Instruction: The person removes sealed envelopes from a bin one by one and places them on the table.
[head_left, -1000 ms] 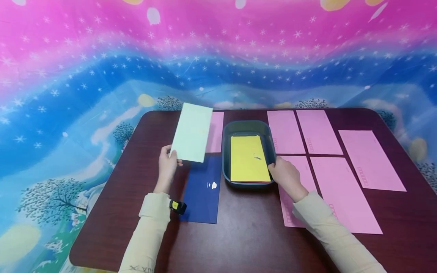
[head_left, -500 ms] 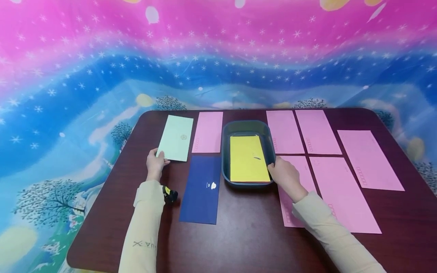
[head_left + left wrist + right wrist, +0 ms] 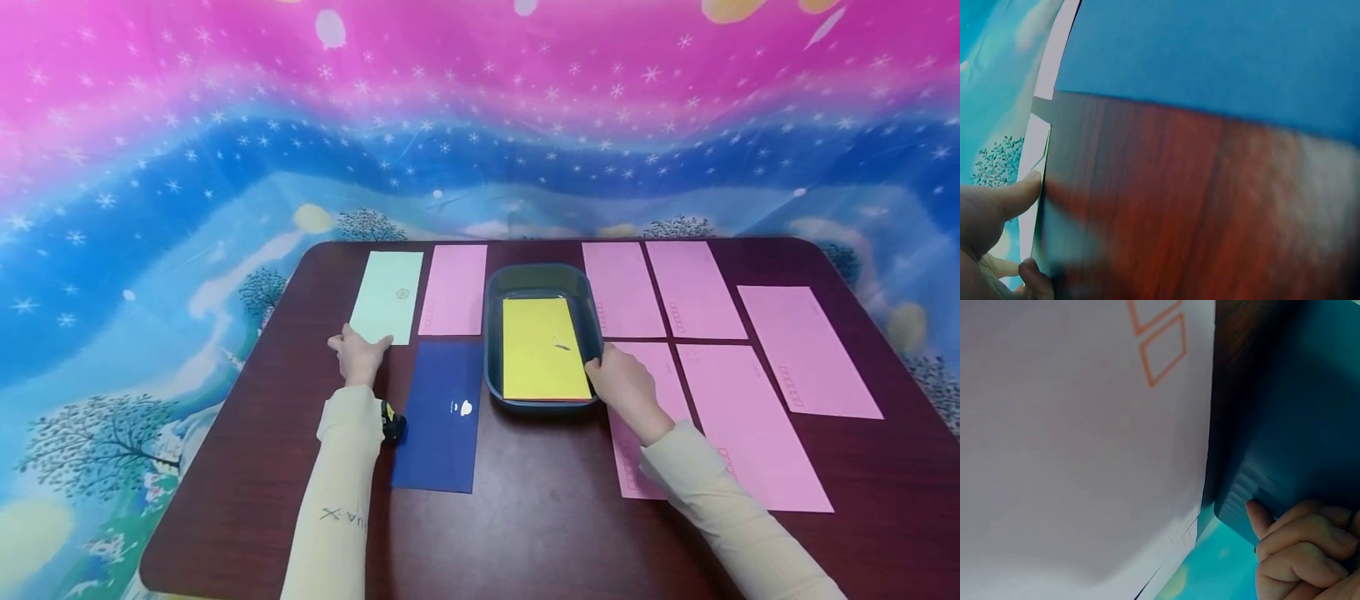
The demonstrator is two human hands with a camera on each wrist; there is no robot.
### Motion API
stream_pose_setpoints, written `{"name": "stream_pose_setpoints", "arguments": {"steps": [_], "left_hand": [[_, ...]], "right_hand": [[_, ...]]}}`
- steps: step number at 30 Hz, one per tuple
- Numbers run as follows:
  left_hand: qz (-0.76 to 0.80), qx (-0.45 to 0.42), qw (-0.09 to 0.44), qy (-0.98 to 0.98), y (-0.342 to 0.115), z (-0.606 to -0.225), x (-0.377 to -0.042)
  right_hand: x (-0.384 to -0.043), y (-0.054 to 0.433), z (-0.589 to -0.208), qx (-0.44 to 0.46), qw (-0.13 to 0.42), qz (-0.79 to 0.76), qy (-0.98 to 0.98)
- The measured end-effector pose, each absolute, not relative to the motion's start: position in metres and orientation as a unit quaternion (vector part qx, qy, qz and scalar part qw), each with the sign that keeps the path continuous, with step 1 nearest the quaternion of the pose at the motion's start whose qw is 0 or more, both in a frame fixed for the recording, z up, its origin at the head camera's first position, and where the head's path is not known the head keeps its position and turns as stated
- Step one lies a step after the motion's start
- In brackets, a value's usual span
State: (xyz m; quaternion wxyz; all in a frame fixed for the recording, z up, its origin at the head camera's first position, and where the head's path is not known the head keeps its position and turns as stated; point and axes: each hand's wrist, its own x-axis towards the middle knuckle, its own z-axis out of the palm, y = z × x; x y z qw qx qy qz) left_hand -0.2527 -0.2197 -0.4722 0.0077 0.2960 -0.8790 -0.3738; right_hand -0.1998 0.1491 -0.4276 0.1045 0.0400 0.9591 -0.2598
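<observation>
Head view: a dark wooden table [image 3: 525,533] carries envelopes laid flat in rows. The left hand [image 3: 358,357] rests at the near edge of a pale green envelope [image 3: 387,297], which lies flat at the far left of the table, just beside a pink envelope [image 3: 453,289] on its right. Fingertips touch the green envelope's near corner; the fingers look loosely extended rather than clenched, with no grasp round the paper. Left wrist view confirms a thumb [image 3: 1019,194] lying against the envelope's edge [image 3: 1032,150], though the picture is blurred and the remaining fingers are largely out of sight.

A dark blue envelope [image 3: 438,415] lies nearer the person, just right of the left forearm and below the pink one.

The right hand [image 3: 626,385] grips the near right corner of a teal plastic tray [image 3: 495,333] at the table's centre. Right wrist view shows curled fingers [image 3: 1297,540] wrapped over the tray's rim [image 3: 1254,487]. A yellow envelope [image 3: 542,348] lies flat inside the tray.

To the right of the tray, five further pink envelopes [image 3: 693,289] lie flat, in two rows; the right forearm crosses over one of them [image 3: 637,450]. A starry pink and blue cloth [image 3: 480,108] hangs behind the table.
</observation>
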Motion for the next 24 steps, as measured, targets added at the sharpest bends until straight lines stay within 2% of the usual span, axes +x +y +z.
{"name": "stream_pose_setpoints", "arguments": {"steps": [4, 17, 20, 24], "left_hand": [[-0.343, 0.293, 0.018, -0.892, -0.214, -0.475, -0.255], [-0.277, 0.264, -0.018, -0.924, -0.209, -0.473, -0.259], [-0.283, 0.266, 0.008, -0.921, -0.209, -0.472, -0.257], [-0.271, 0.234, 0.08, -0.93, -0.202, -0.462, -0.255]], "right_hand": [[-0.2, 0.149, -0.428, 0.043, 0.104, -0.261, 0.959], [-0.2, 0.15, -0.429, 0.052, 0.104, -0.262, 0.958], [-0.2, 0.15, -0.429, 0.052, 0.104, -0.26, 0.959], [-0.201, 0.15, -0.428, 0.053, 0.109, -0.256, 0.959]]}}
